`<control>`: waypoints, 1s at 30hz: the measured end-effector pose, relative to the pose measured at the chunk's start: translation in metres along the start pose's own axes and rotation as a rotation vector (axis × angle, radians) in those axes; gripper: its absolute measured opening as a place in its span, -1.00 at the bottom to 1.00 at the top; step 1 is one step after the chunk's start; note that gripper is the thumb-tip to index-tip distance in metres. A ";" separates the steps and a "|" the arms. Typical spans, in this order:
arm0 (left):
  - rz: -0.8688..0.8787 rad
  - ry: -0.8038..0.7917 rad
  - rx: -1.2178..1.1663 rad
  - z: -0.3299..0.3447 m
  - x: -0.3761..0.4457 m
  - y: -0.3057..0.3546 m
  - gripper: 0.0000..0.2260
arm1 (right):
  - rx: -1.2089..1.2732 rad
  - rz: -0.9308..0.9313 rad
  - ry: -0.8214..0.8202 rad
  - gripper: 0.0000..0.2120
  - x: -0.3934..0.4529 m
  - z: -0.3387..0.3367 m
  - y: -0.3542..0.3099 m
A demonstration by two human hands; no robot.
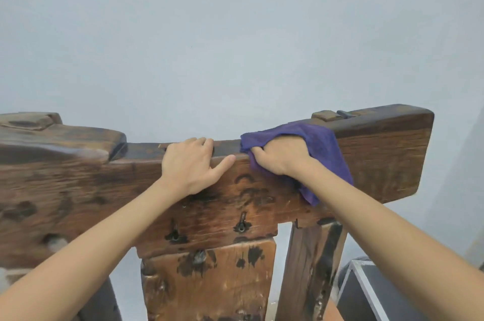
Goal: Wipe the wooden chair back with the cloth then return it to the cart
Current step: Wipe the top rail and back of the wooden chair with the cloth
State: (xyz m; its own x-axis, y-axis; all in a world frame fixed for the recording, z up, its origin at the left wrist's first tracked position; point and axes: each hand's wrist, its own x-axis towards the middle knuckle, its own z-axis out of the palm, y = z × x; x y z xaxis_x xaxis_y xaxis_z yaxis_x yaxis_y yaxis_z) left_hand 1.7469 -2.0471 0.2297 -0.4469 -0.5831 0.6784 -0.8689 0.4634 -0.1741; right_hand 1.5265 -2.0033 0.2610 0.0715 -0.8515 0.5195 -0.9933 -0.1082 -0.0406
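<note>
A heavy dark wooden chair back (379, 158) spans the view, its thick top rail running from the left edge to the right. My right hand (281, 157) grips a purple cloth (324, 148) and presses it onto the top edge of the rail, right of centre. The cloth drapes over the rail and hangs down its near face. My left hand (191, 161) rests on the rail's middle, fingers curled over the top edge and thumb stretched along the near face. The cart is out of sight.
A pale blue-grey wall (235, 32) stands just behind the chair. Below the rail are a wide centre slat (209, 281) and a dark upright post (311, 268). A dark box with a metal edge (372, 294) sits at the lower right.
</note>
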 end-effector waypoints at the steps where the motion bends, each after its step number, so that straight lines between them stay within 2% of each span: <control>1: 0.018 -0.010 -0.032 -0.004 -0.003 -0.001 -0.41 | 0.071 -0.015 0.000 -0.67 0.000 0.006 -0.019; 5: 0.059 -0.035 -0.252 -0.019 -0.026 -0.008 -0.53 | 0.229 -0.066 -0.146 -0.76 -0.002 0.020 -0.066; 7: 0.084 -0.023 -0.313 -0.024 -0.040 -0.012 -0.57 | 0.297 -0.061 -0.143 -0.77 -0.005 0.020 -0.073; 12: 0.092 0.023 -0.528 -0.038 -0.057 -0.016 -0.53 | 0.583 -0.046 -0.191 -0.72 -0.011 0.014 -0.089; 14: 0.070 0.003 -0.617 -0.043 -0.059 -0.014 -0.43 | 0.665 -0.076 -0.204 -0.72 -0.010 0.009 -0.092; 17: -0.103 -0.093 -0.749 -0.045 -0.052 -0.011 -0.18 | 0.626 -0.173 -0.229 -0.67 -0.006 0.003 -0.092; 20: -0.266 -0.085 -0.783 -0.048 -0.040 -0.008 -0.14 | 0.463 -0.245 -0.254 -0.60 -0.006 -0.001 -0.093; 24: -0.429 -0.190 -0.874 -0.053 -0.022 -0.009 0.02 | 0.275 -0.236 -0.191 -0.57 -0.009 -0.007 -0.085; 27: -0.483 -0.229 -1.032 -0.055 -0.014 -0.021 -0.12 | 0.154 -0.261 -0.051 -0.63 -0.013 -0.020 -0.076; 30: -0.406 -0.242 -1.125 -0.063 -0.014 -0.032 -0.55 | 0.013 -0.346 0.056 -0.70 -0.021 -0.042 -0.064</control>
State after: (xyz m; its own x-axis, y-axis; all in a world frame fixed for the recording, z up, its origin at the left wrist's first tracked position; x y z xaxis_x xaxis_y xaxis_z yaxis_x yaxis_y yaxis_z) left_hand 1.7942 -2.0119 0.2708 -0.3186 -0.8733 0.3685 -0.3390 0.4680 0.8161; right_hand 1.5850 -1.9570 0.2886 0.3980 -0.7342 0.5501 -0.9100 -0.3919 0.1354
